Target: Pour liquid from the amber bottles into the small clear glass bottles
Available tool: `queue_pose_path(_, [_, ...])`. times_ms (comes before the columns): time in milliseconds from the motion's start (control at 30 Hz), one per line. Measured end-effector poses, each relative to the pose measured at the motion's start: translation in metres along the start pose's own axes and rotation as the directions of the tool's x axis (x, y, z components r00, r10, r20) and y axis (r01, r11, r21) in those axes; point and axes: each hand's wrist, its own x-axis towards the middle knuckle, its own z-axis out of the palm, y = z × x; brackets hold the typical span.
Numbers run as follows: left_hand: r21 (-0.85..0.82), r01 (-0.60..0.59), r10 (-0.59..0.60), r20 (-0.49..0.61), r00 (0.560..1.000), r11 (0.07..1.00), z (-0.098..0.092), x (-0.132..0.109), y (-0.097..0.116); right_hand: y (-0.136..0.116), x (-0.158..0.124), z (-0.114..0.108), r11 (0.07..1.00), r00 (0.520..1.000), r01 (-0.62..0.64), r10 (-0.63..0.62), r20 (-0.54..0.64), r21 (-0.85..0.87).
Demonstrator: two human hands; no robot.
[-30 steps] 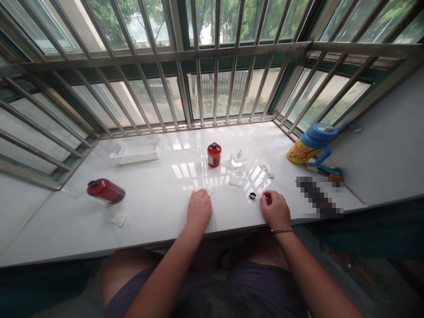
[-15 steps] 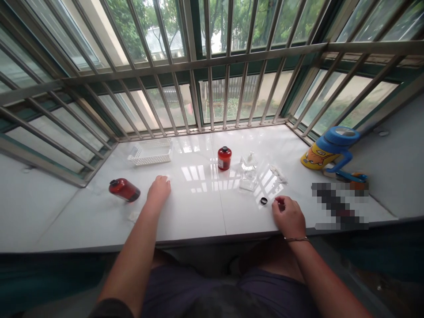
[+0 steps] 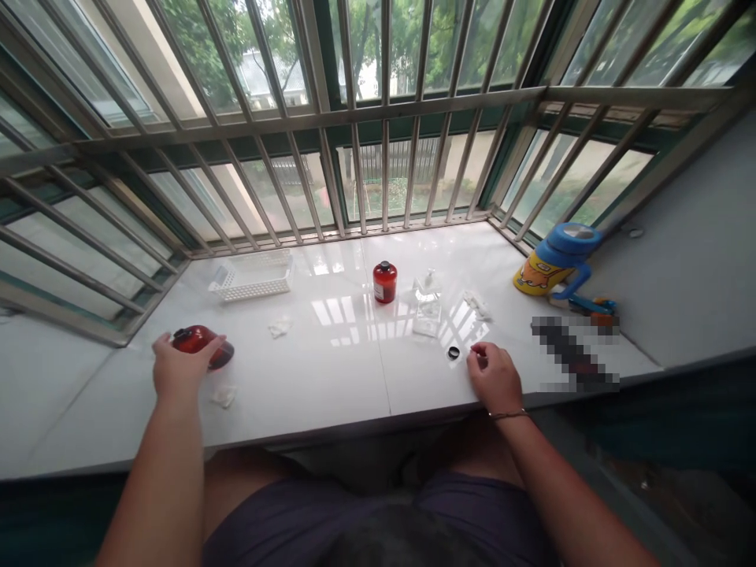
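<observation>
My left hand (image 3: pixel 182 366) is around a red bottle (image 3: pixel 220 353) that lies on its side at the left of the white counter (image 3: pixel 319 386), its dark cap toward the left. Near the front edge at the right, my right hand (image 3: pixel 491 370) rests with its fingers curled; whether anything is inside them is hidden. Just left of those fingers is a small black ring (image 3: pixel 453 353). A second red bottle (image 3: pixel 385 283) stands upright near the middle. Beside it on the right are a clear container (image 3: pixel 426 315) and a clear pump top (image 3: pixel 429 277).
A white perforated basket (image 3: pixel 257 279) sits at the back left. Crumpled white pieces (image 3: pixel 279 327) lie between it and the front edge. At the right are a blue and yellow flask (image 3: pixel 552 264), an orange and blue item (image 3: pixel 596 309) and a blurred dark object (image 3: pixel 570 350).
My left hand has moved left from the crumpled white piece to the lying red bottle and taken hold of it. My right hand keeps its curled pose. The view has shifted slightly.
</observation>
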Motion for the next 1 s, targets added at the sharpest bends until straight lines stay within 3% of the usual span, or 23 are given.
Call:
queue_pose_path(67, [-0.038,0.037,-0.036,0.025,0.999,0.999,0.002,-0.003,-0.001,0.000,0.000,0.000,1.000,1.000,0.006,-0.006,0.003,0.005])
queue_pose_path(200, [-0.079,0.022,-0.025,-0.033,0.999,0.997,0.003,-0.022,0.001,0.000,0.001,-0.001,1.000,1.000,0.018,-0.018,0.011,0.006])
queue_pose_path(367, [-0.194,-0.142,0.152,0.034,0.988,0.971,0.006,-0.085,0.020,0.001,0.003,-0.002,0.997,0.993,0.082,-0.083,0.088,0.009])
queue_pose_path(467, [-0.364,-0.232,0.319,0.201,0.926,0.902,0.011,-0.145,0.044,-0.002,0.005,-0.004,0.992,0.982,0.122,-0.122,0.146,0.007])
queue_pose_path(567, [-0.490,-0.245,0.455,0.372,0.809,0.836,0.018,-0.205,0.067,-0.011,0.006,-0.006,0.985,0.955,0.174,-0.169,0.245,0.004])
queue_pose_path(700, [-0.619,-0.265,0.605,0.437,0.666,0.739,0.031,-0.267,0.083,-0.027,0.005,-0.006,0.980,0.930,0.197,-0.200,0.309,0.041])
queue_pose_path(833, [-0.660,-0.257,0.648,0.453,0.612,0.705,0.043,-0.301,0.087,-0.052,-0.001,-0.008,0.970,0.919,0.198,-0.233,0.319,0.138])
queue_pose_path(1000, [-0.661,-0.330,0.698,0.424,0.576,0.674,0.051,-0.315,0.086,-0.109,-0.006,-0.033,0.937,0.906,0.114,-0.235,0.353,0.330])
